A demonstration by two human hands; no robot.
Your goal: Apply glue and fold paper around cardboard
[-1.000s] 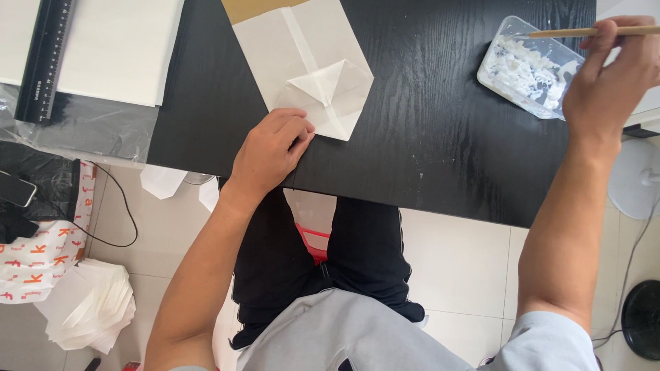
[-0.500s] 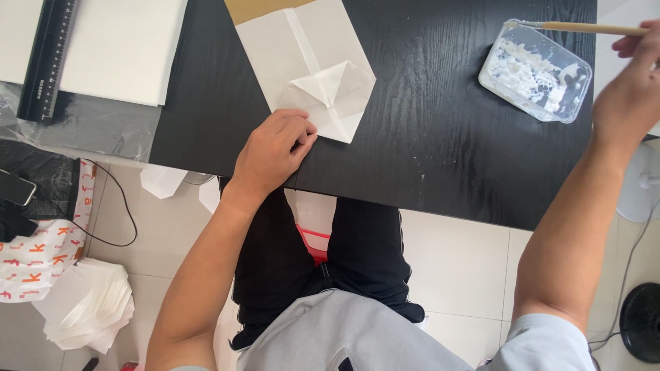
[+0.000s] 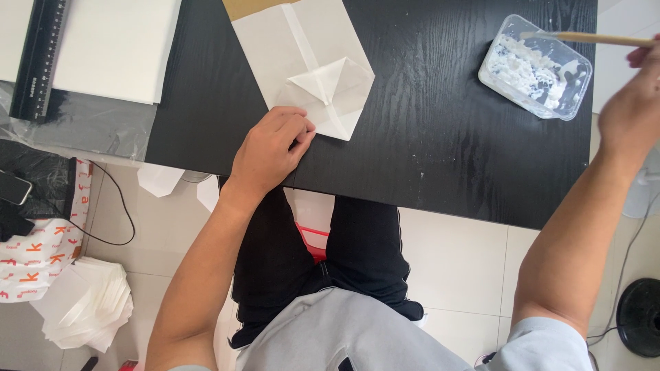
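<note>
On the black table (image 3: 447,158), the folded white paper bag (image 3: 309,65) is pinned by the left hand's (image 3: 268,154) curled fingertips—folds made, gluing seemingly pending—while, right of it, the right hand (image 3: 629,113) pinches the brush (image 3: 591,39) over the paste tub (image 3: 536,69).

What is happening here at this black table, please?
A seated person is working on a folded white paper bag lying flat on the black table. The left hand rests on the table, fingers touching the bag's lower edge near its folded bottom. The right hand is raised at the table's right edge beside a thin wooden stick, whose tip lies over a clear plastic tray of white paste. A stack of white sheets lies at the far left.
</note>
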